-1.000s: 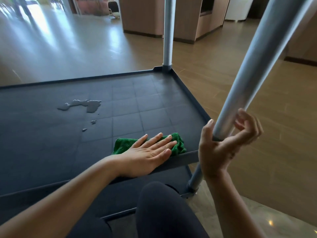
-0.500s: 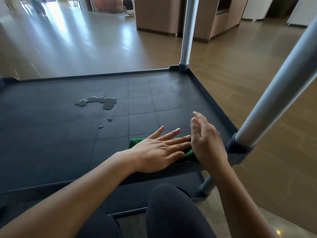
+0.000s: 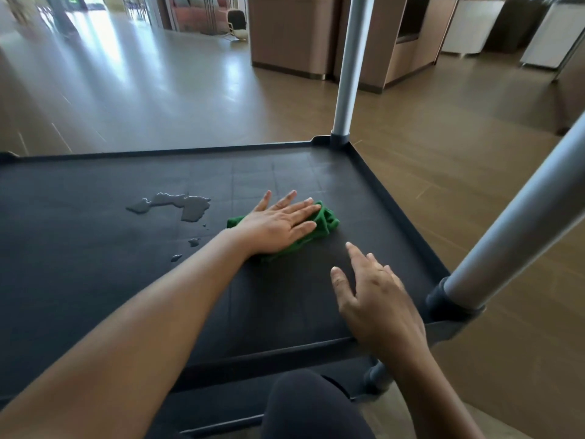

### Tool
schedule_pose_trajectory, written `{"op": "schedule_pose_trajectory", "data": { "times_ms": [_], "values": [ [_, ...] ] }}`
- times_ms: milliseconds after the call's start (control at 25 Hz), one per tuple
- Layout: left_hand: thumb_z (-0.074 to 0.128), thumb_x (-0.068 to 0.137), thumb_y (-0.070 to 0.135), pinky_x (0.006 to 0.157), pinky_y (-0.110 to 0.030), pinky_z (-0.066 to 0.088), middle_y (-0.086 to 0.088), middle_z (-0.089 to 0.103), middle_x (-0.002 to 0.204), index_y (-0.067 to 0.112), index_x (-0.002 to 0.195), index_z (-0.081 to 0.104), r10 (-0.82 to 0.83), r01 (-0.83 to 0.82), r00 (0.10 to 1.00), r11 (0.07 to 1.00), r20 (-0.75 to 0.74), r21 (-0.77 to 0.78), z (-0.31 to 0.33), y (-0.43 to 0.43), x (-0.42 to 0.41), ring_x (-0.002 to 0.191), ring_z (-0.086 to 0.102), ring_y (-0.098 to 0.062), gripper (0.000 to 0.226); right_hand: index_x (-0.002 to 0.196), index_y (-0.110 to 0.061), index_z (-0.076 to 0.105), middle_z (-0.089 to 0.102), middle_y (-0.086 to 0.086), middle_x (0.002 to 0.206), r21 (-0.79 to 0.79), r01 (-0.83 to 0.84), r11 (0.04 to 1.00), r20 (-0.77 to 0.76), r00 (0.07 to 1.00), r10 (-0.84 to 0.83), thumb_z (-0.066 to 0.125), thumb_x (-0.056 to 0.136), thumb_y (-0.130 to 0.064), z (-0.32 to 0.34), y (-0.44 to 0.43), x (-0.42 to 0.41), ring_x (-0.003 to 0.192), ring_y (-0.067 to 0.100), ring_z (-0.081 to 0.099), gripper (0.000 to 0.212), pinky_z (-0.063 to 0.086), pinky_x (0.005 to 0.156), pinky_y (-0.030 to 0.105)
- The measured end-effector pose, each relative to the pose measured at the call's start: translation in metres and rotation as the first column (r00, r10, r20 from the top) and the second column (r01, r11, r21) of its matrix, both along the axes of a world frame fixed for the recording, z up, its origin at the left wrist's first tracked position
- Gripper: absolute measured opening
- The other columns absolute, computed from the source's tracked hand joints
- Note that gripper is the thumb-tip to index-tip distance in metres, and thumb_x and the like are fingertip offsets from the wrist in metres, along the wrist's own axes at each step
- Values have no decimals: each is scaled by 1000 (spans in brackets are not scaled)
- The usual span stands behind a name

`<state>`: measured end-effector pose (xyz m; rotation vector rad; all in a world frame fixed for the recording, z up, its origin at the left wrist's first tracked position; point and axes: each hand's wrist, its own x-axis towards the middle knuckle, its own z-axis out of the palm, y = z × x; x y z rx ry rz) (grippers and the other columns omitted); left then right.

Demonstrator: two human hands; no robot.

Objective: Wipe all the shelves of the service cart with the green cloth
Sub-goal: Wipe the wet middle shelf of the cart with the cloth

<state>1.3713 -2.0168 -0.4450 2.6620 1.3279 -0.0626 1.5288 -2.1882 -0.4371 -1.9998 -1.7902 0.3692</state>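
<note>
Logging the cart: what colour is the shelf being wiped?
Dark grey-black shelf, faint square grid pattern; seen in the head view.

Dark cart shelf (image 3: 316, 280): green cloth (image 3: 326, 221) lies near centre; water puddle (image 3: 177, 204) at its 9 o'clock.

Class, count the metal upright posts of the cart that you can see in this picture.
2. One post stands at the shelf's far right corner; the other post rises from its near right corner. Left-side posts, if any, are out of view.
</note>
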Motion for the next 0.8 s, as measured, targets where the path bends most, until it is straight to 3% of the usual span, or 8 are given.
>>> {"op": "schedule_pose_trajectory", "data": {
  "times_ms": [160, 440, 640, 800],
  "values": [
    [9, 96, 61, 114, -39, -19, 23, -5, 157, 45, 149, -1, 63, -63, 998, 997, 5, 46, -6, 8, 4, 143, -17, -3, 56, 148, -25, 27, 20, 3, 157, -56, -33, 998, 164, 986, 41, 36, 94, -47, -2, 6, 0, 146, 17, 11, 59, 4, 119, 38],
    [19, 95, 61, 117, -34, -15, 24, -14, 154, 46, 147, -7, -45, 45, 999, 998, 2, 35, -2, -61, -21, 138, -25, 1, 60, 147, -29, 24, 15, 1, 159, -96, -10, 995, 161, 987, 25, 35, 91, -50, -4, 9, -1, 147, 20, 3, 60, -3, 116, 50],
    [8, 94, 62, 110, -24, -25, 33, -28, 145, 63, 130, -24, -187, 188, 982, 981, 8, -49, 6, -135, -55, 133, -34, 8, 48, 148, -27, 22, 12, 1, 159, -110, -26, 994, 160, 986, 44, 34, 91, -46, -5, 8, -2, 147, 20, 1, 62, -4, 116, 51],
    [4, 94, 60, 107, -23, -29, 37, -27, 144, 66, 130, -19, -205, 206, 979, 974, 16, -94, 10, -135, -56, 131, -35, 10, 43, 150, -26, 16, 4, 2, 160, -151, -44, 988, 136, 989, 64, 27, 92, -38, -6, 8, -2, 146, 19, -5, 60, -8, 115, 53]
  ]
}}
